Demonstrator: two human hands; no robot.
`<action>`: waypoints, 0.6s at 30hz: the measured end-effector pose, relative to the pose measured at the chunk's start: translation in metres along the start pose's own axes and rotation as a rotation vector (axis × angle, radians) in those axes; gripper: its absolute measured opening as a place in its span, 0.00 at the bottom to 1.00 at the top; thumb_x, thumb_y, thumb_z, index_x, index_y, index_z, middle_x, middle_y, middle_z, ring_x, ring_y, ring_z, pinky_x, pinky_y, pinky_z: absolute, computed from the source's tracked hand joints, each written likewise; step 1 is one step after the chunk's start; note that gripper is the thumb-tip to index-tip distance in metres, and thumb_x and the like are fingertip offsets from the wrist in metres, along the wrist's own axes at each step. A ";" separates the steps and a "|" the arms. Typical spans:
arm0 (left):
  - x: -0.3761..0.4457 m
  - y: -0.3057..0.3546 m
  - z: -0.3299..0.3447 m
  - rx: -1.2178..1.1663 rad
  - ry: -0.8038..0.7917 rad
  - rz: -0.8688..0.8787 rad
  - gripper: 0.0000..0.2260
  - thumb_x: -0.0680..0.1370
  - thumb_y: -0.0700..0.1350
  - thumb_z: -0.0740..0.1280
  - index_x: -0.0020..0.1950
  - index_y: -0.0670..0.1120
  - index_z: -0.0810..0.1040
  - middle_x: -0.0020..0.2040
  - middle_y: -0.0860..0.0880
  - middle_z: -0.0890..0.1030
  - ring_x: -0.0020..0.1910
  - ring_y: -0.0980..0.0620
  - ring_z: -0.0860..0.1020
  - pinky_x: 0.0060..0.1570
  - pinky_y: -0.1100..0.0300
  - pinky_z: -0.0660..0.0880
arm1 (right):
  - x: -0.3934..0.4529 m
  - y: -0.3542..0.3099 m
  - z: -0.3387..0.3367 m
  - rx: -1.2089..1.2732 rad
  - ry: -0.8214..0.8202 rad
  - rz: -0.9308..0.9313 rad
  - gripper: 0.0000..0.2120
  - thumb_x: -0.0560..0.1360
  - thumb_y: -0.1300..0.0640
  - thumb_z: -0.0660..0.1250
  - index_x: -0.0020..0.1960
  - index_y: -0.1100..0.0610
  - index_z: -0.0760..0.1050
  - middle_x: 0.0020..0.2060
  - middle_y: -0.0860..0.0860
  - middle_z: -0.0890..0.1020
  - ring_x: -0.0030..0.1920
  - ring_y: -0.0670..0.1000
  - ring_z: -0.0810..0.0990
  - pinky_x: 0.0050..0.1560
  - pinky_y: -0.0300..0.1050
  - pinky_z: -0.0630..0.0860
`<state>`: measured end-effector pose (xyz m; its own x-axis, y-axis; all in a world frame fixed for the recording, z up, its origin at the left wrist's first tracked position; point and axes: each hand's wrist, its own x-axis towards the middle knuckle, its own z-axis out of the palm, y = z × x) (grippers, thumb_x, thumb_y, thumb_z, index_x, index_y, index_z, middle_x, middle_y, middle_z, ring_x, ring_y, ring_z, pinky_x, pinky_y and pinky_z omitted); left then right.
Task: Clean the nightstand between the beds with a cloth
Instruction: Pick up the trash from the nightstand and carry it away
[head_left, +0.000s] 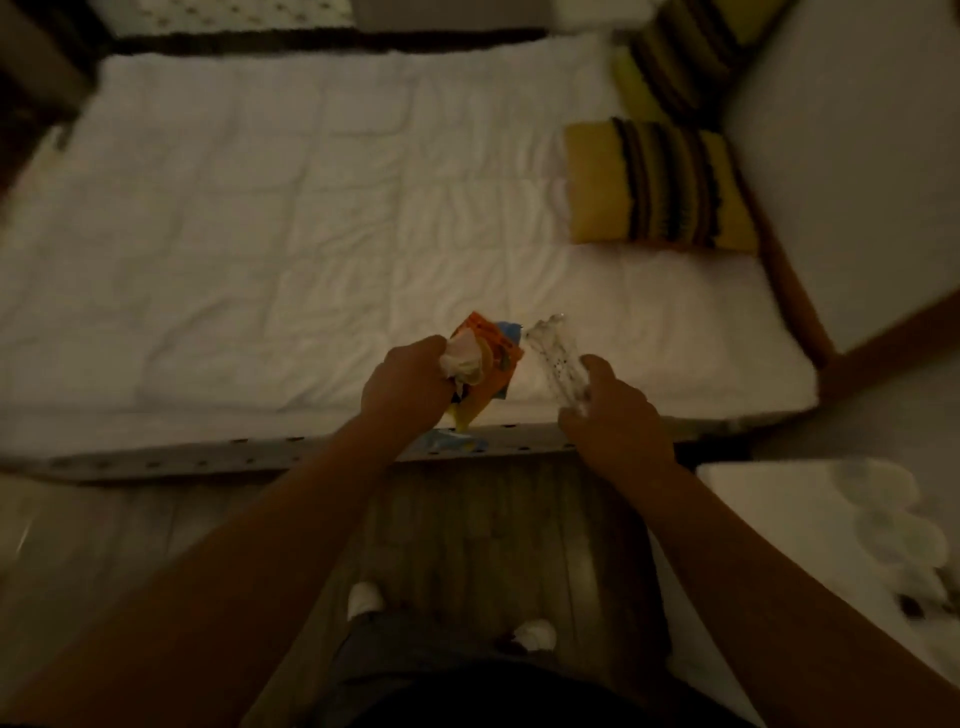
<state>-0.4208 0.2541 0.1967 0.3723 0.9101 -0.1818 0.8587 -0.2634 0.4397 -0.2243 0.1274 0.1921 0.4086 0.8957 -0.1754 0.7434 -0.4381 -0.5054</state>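
Over the bed, our left hand clutches colourful packets and a crumpled white cloth; our right hand grips a clear wrapper, seemingly clearing the nightstand at lower right for wiping.

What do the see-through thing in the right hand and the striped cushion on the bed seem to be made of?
See-through wrapper: probably thin glossy plastic film, since it is transparent, crinkled and catches light. Striped cushion: looks like soft matte woven or knitted fabric, though the picture is dim and blurred.
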 end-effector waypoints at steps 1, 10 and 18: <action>-0.007 -0.023 -0.014 -0.022 0.029 -0.052 0.09 0.74 0.42 0.65 0.39 0.53 0.67 0.37 0.50 0.74 0.38 0.46 0.76 0.39 0.54 0.74 | 0.004 -0.024 0.009 -0.020 -0.013 -0.054 0.30 0.73 0.48 0.67 0.71 0.51 0.60 0.57 0.55 0.78 0.51 0.56 0.79 0.41 0.45 0.75; -0.115 -0.246 -0.126 -0.125 0.310 -0.447 0.02 0.76 0.43 0.64 0.44 0.48 0.72 0.38 0.50 0.77 0.35 0.51 0.76 0.36 0.57 0.73 | 0.003 -0.258 0.120 -0.127 -0.186 -0.497 0.30 0.73 0.47 0.66 0.71 0.49 0.58 0.57 0.54 0.78 0.51 0.57 0.79 0.40 0.44 0.71; -0.250 -0.432 -0.205 -0.135 0.501 -0.806 0.06 0.74 0.44 0.65 0.42 0.54 0.71 0.39 0.52 0.74 0.37 0.50 0.74 0.38 0.56 0.70 | -0.059 -0.456 0.254 -0.172 -0.345 -0.835 0.36 0.72 0.46 0.67 0.74 0.46 0.51 0.60 0.55 0.78 0.53 0.58 0.79 0.40 0.44 0.69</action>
<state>-0.9567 0.2062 0.2321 -0.5337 0.8408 -0.0908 0.7311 0.5127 0.4502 -0.7220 0.2940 0.2181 -0.4562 0.8874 -0.0666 0.8061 0.3804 -0.4534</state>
